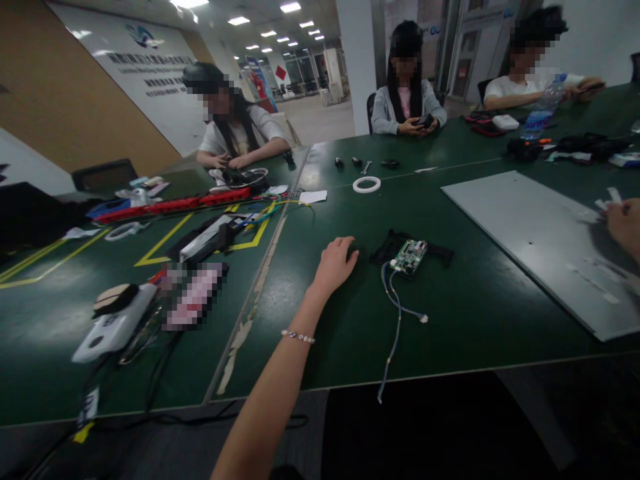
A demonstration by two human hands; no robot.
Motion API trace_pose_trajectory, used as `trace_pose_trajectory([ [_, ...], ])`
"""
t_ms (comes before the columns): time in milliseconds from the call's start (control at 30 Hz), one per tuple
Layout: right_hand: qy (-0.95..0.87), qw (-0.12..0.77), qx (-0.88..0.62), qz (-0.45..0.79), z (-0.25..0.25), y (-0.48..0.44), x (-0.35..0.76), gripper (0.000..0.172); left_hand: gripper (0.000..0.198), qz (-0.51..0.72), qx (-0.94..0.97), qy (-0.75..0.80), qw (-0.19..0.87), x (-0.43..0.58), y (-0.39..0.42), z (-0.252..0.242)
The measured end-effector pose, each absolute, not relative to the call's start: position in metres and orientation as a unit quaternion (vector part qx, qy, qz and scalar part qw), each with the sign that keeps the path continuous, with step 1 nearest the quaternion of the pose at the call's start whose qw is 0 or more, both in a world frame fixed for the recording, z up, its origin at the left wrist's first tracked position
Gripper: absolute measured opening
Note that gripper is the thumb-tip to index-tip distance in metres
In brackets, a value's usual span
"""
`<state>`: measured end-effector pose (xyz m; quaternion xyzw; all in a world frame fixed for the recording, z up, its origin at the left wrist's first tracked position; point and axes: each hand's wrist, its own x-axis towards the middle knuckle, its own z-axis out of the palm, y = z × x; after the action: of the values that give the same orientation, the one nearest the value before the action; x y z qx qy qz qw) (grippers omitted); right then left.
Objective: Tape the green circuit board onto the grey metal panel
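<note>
My left hand (336, 267), with a beaded bracelet (299, 337) at the wrist, is over the green table, palm down, empty, with thumb and fingers apart. Just right of it, not touched, lies a green circuit board (411, 257) on a black plastic bracket (441, 254). Thin grey-blue cables (399, 313) with small white connectors trail from the board towards the near table edge. My right hand does not show. At the right edge, a hand (626, 223), seemingly another person's, pinches white strips (609, 200) above a grey panel (505, 220).
A white tape roll (367, 185) and small dark parts lie farther back. Left of the table seam are a red power strip (175, 205), a white device (115, 323), a pixelated pink object (195, 297) and cables. Three people sit across the table; a bottle (543, 113) stands there.
</note>
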<state>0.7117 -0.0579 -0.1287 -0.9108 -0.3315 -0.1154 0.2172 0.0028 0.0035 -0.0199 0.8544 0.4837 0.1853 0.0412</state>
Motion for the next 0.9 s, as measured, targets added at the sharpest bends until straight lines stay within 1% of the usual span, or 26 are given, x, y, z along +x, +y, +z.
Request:
trace_pose_trajectory([
  [100, -0.357, 0.219, -0.901, -0.114, -0.122, -0.050, 0.687, 0.034, 0.054, 0.206, 0.854, 0.474, 0.070, 0.029, -0.015, -0.018],
  [200, -0.383, 0.215, -0.892, -0.104, -0.111, -0.042, 0.657, 0.027, 0.074, 0.187, 0.851, 0.483, 0.090, 0.055, -0.035, -0.014],
  [367, -0.421, 0.199, -0.880, -0.092, -0.092, -0.033, 0.611, 0.025, 0.102, 0.098, 0.848, 0.508, 0.115, 0.087, -0.052, -0.005],
  [433, -0.439, 0.202, -0.871, -0.089, -0.089, -0.029, 0.599, 0.024, 0.109, 0.065, 0.843, 0.521, 0.117, 0.095, -0.053, -0.003],
  [533, -0.466, 0.205, -0.857, -0.078, -0.087, -0.022, 0.586, 0.023, 0.111, 0.046, 0.841, 0.527, 0.116, 0.099, -0.052, -0.002],
  [700, -0.505, 0.214, -0.834, -0.066, -0.085, -0.011, 0.562, 0.022, 0.108, 0.065, 0.850, 0.508, 0.122, 0.087, -0.048, -0.002],
  [833, -0.537, 0.222, -0.812, -0.053, -0.083, -0.005, 0.543, 0.023, 0.110, 0.074, 0.854, 0.492, 0.154, 0.068, -0.041, 0.004],
  [900, -0.550, 0.226, -0.803, -0.048, -0.081, -0.002, 0.536, 0.023, 0.109, 0.086, 0.851, 0.480, 0.193, 0.057, -0.037, 0.010],
])
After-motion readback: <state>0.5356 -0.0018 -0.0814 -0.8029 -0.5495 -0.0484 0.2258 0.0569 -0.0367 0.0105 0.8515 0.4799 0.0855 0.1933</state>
